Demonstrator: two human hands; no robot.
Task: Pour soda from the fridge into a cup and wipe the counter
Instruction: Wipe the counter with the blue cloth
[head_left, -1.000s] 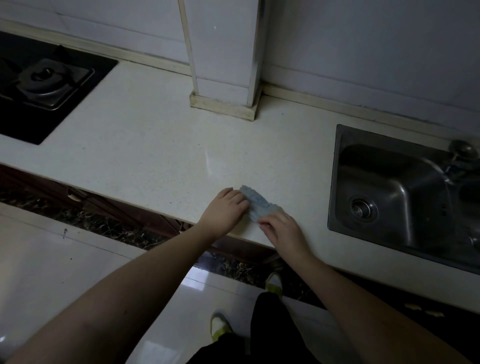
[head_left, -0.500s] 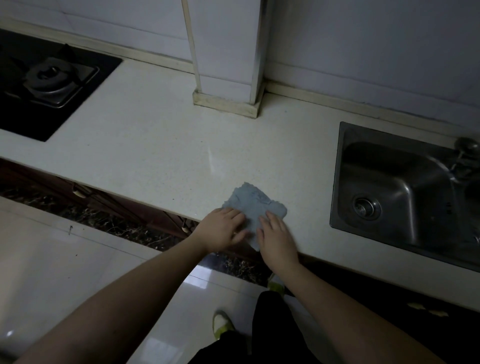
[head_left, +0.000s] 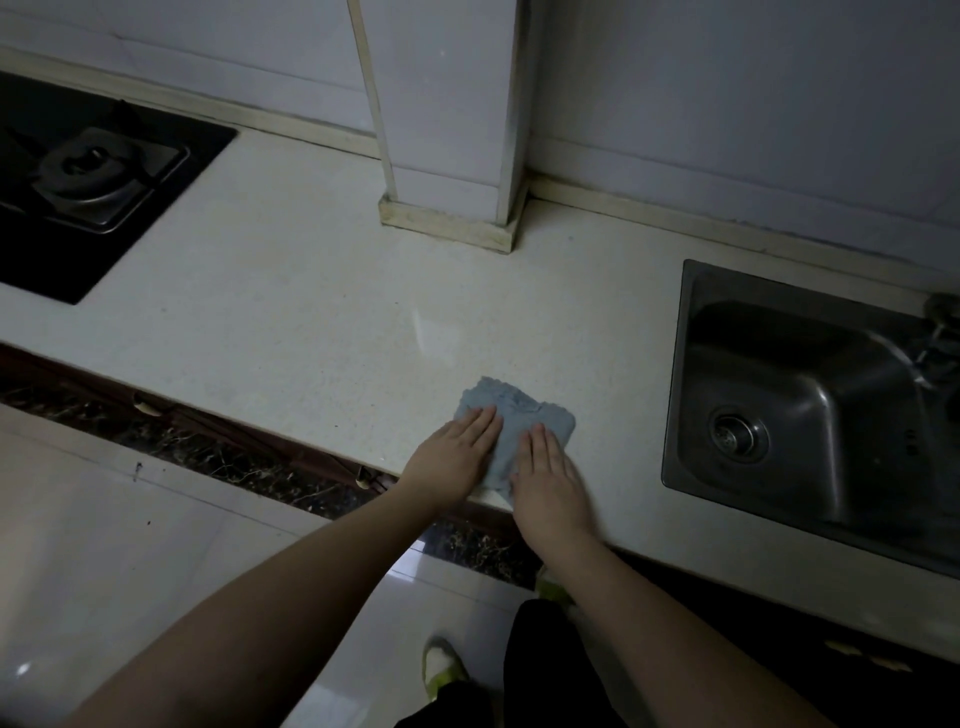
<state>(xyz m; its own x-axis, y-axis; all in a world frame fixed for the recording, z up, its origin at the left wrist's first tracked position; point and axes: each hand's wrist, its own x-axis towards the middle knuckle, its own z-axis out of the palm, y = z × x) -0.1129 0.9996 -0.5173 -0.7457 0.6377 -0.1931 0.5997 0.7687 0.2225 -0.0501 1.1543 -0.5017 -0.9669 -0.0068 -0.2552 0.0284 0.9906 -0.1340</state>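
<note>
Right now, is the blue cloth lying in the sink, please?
No, the blue cloth lies flat on the counter, left of the sink.

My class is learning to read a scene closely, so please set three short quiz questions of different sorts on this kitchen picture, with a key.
1. True or false: both hands lie flat on the cloth.
2. What is on the cloth's right: A stove, B sink, C cup?
3. Fill in: the cloth lies near the counter's ____ edge.

Key: 1 true: left hand and right hand press it. 2 B, the sink; the stove is left. 3 front, on the counter.
</note>
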